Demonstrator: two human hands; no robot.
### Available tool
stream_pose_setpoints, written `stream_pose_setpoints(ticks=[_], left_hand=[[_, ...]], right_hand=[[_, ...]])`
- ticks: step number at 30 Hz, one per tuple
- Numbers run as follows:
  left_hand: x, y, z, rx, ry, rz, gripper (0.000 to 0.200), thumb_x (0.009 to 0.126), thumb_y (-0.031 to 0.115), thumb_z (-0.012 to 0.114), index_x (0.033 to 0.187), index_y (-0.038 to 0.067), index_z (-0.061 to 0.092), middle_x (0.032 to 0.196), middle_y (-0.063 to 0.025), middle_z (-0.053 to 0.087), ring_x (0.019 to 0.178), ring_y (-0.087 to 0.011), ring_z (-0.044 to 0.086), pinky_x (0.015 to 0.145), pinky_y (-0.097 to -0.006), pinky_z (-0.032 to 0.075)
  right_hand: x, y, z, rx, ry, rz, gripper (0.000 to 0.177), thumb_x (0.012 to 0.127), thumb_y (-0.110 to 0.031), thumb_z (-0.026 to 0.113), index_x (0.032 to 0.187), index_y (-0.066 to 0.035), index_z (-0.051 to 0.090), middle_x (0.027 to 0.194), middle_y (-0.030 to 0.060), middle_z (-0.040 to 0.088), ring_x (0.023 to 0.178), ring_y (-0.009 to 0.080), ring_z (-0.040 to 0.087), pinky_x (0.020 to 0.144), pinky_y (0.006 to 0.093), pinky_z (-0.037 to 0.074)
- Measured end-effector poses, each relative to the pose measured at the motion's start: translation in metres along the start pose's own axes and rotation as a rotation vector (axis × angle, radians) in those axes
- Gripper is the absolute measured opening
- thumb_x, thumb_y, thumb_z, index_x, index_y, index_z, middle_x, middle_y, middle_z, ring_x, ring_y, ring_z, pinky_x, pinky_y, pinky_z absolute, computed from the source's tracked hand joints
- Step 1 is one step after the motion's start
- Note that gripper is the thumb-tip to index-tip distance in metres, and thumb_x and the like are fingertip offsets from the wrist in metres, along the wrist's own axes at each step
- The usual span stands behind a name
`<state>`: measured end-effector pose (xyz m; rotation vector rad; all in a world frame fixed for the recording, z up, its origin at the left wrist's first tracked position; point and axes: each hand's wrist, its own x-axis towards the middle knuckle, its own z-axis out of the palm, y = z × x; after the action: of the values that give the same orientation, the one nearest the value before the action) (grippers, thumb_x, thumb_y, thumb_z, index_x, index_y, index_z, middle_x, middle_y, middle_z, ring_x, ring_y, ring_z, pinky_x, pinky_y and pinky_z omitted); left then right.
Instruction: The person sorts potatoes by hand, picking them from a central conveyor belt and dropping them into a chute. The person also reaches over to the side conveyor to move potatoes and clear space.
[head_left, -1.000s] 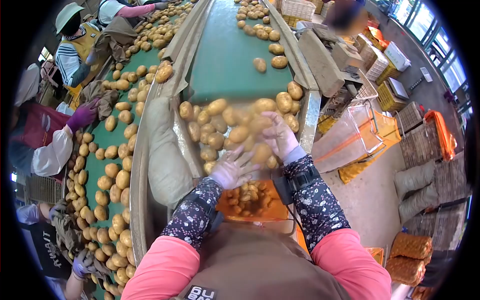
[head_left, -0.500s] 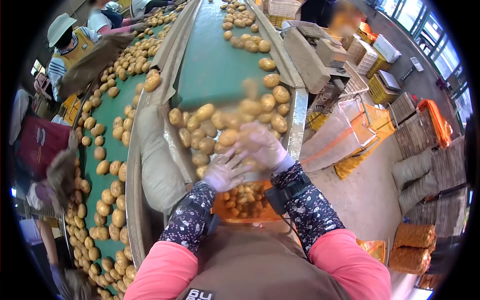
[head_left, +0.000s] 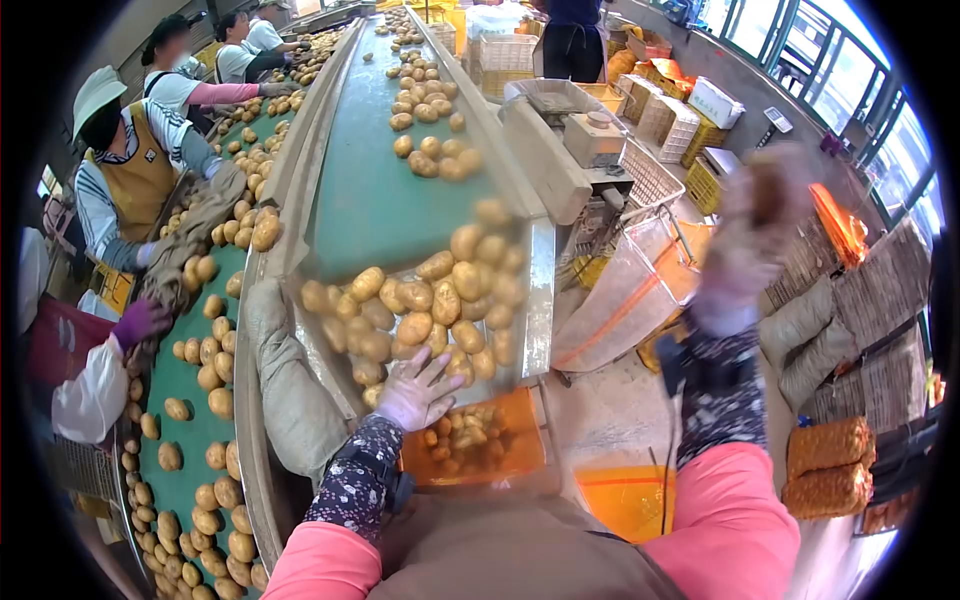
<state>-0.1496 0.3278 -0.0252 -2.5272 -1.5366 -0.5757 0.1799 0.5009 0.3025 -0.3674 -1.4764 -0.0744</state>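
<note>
Potatoes [head_left: 415, 328] lie heaped on the metal chute at the near end of the green belt [head_left: 385, 215]. My left hand [head_left: 415, 392], in a pale glove, rests at the heap's lower edge with its fingers spread and holds nothing. Out to the right, well away from the chute, my raised right hand [head_left: 745, 245] is smeared by motion. Its fingers are around a brown potato [head_left: 770, 195], itself blurred. Below the chute, an orange mesh bag [head_left: 415, 458] has potatoes inside it.
A second belt [head_left: 185, 405] with potatoes runs along the left, with several co-workers beside it. A grey padded bundle [head_left: 300, 390] lies on the chute's left side. To the right are a mesh bag on a frame [head_left: 620, 300], crates [head_left: 507, 52] and filled sacks [head_left: 830, 450].
My right hand has left the potato heap and swung up and right with a potato. My left hand has shifted slightly left and down. The view has turned, and more potatoes lie on the chute.
</note>
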Motion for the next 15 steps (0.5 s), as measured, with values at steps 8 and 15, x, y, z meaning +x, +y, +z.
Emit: stream_pose_setpoints(ticks=[8,15], left_hand=[[-0.003,0.006,-0.007,0.016,0.003,-0.014,0.042,0.088,0.042,0.065,0.129,0.035,0.062,0.147,-0.0027,0.049,0.137,-0.0326,0.039,0.1,-0.0523,0.045],[-0.007,0.002,0.006,-0.045,0.075,0.016,0.048,0.087,0.04,0.069,0.133,0.032,0.058,0.146,-0.0061,0.049,0.133,-0.0349,0.045,0.095,-0.0503,0.048]], right_hand=[[0.013,0.05,0.001,-0.601,-0.748,-0.029,0.047,0.086,-0.016,0.066,0.132,-0.005,0.061,0.127,0.0227,0.061,0.121,0.036,0.058,0.105,0.0398,0.044],[-0.196,-0.001,0.104,0.033,-1.24,0.575,0.058,0.082,-0.017,0.067,0.138,-0.007,0.053,0.137,0.0219,0.056,0.13,0.0374,0.052,0.11,0.0414,0.042]])
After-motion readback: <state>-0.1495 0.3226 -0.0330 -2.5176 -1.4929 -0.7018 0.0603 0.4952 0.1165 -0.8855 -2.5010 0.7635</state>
